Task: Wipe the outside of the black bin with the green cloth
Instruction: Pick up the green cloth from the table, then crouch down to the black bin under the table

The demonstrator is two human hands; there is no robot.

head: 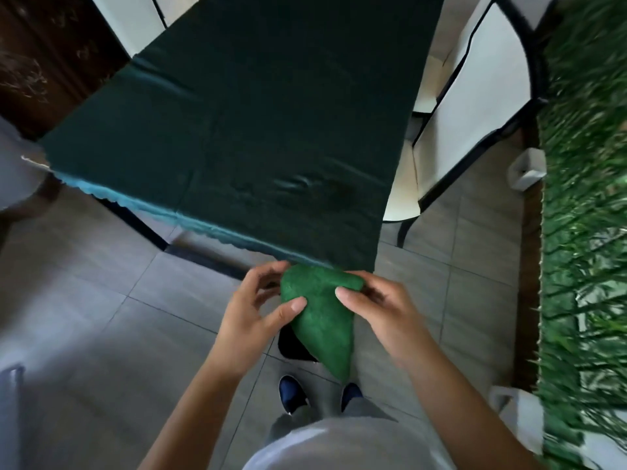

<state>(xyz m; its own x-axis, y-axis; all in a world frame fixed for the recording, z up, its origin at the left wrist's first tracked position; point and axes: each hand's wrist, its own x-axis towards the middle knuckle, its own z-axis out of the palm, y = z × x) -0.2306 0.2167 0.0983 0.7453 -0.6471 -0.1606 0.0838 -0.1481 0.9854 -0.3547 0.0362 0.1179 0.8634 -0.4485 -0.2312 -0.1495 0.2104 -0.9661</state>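
Head view: the left hand [258, 307] and right hand [376, 307] both pinch the green cloth [320, 320], which hangs between them. Below the hands, mostly hidden behind the cloth, a dark shape on the floor is probably the black bin [291, 344].

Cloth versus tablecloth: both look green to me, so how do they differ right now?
The cloth is bright green and small; the tablecloth is much darker green and large. The cloth hangs bunched to a point, pinched by the left hand and right hand; the tablecloth lies spread flat over the table, untouched. The cloth looks fuzzy; the tablecloth looks smoother, with creases and a scalloped edge. Both are green fabric.
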